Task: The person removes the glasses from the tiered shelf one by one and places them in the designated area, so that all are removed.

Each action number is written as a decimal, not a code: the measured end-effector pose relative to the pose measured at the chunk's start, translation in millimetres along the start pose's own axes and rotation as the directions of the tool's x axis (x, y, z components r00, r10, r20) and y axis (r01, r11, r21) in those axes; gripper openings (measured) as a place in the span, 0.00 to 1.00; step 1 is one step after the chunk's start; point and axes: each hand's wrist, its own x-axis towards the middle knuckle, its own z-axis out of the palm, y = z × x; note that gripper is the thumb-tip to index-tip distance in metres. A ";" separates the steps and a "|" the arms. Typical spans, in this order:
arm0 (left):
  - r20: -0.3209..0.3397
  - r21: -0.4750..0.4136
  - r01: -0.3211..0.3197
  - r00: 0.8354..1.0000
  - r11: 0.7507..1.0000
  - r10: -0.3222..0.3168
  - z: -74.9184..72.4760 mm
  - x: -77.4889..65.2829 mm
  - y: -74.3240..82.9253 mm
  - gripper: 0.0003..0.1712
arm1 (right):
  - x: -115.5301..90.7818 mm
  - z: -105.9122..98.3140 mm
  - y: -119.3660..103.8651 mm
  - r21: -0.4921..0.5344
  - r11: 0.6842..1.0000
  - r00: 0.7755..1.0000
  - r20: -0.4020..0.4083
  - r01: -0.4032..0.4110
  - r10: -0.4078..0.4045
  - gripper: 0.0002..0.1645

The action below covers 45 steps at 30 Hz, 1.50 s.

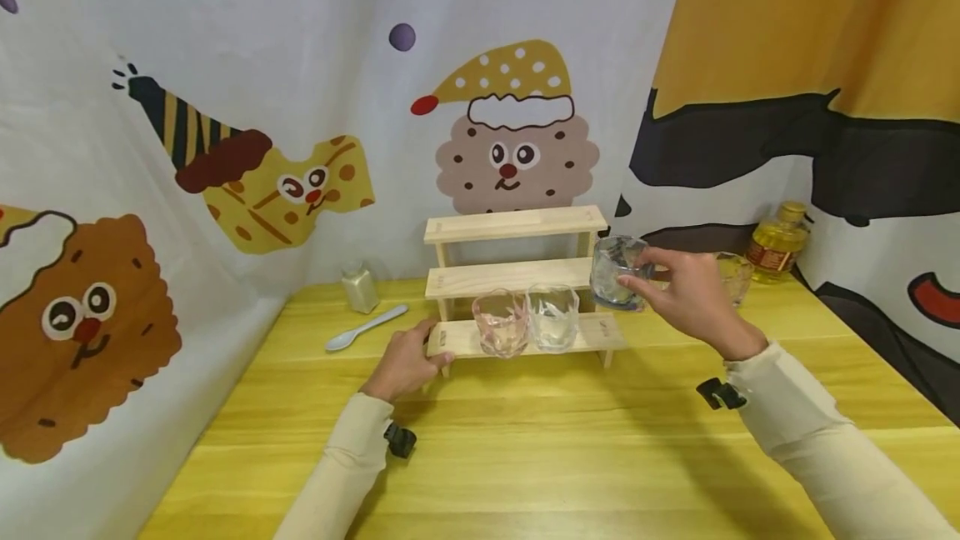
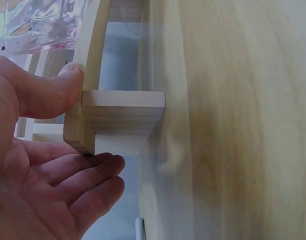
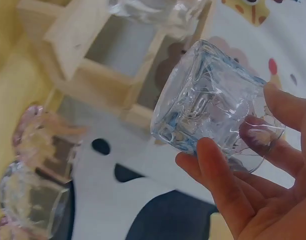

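Note:
A three-step wooden rack (image 1: 517, 225) stands on the table. At the left end of its lowest step is my left hand (image 1: 405, 363); in the left wrist view the thumb (image 2: 68, 82) presses on top of the plank while the fingers bend under its end. A pink-tinted glass (image 1: 501, 328) and a clear glass (image 1: 553, 319) stand side by side on that step. My right hand (image 1: 693, 294) holds a bluish faceted glass (image 3: 208, 105) between thumb and fingers, raised beside the rack's right end. In the right wrist view this glass looks tilted.
Beyond the right hand stands another glass (image 1: 735, 277), partly hidden, near an oil bottle (image 1: 778, 244). The right wrist view shows several glasses there. On the left are a small jar of white contents (image 1: 361, 288) and a white spoon (image 1: 367, 328). A printed cloth (image 1: 337, 65) hangs behind.

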 end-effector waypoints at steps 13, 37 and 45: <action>0.004 -0.019 -0.019 1.000 1.000 0.019 -0.3 -2.7 2.2 0.36 | -35.3 7.5 38.7 -0.082 0.996 0.999 -0.033 -0.033 0.030 0.13; 0.004 0.000 -0.025 1.000 1.000 0.025 1.3 -2.7 -1.8 0.38 | -67.5 47.2 74.0 0.006 0.950 0.937 0.167 -0.311 0.306 0.12; -0.006 0.003 -0.019 1.000 1.000 0.019 -0.7 -1.4 -2.0 0.38 | -64.6 50.1 73.4 0.007 0.942 0.926 0.187 -0.335 0.328 0.14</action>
